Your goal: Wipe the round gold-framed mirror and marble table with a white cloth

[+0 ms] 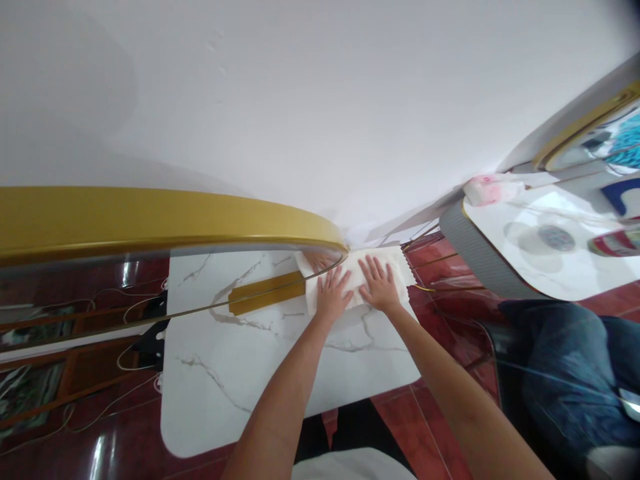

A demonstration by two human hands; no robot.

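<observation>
A pale cream cloth [356,275] with a zigzag edge lies flat on a white marbled tabletop [225,373], at its far right part beside the mirror. My left hand [332,293] rests on the cloth's left part, palm down with fingers spread. To its right, my right hand [379,285] also lies flat on the cloth, fingers apart. The gold frame [200,217] of a large mirror rises from the table just behind and left of my left hand, and its glass reflects the tabletop.
At the right stands a second white table [550,247] with a pink and white crumpled item [487,190] and a red and green can [615,243]. A seated person's jeans [570,373] show at the lower right. The floor [415,427] is red tile.
</observation>
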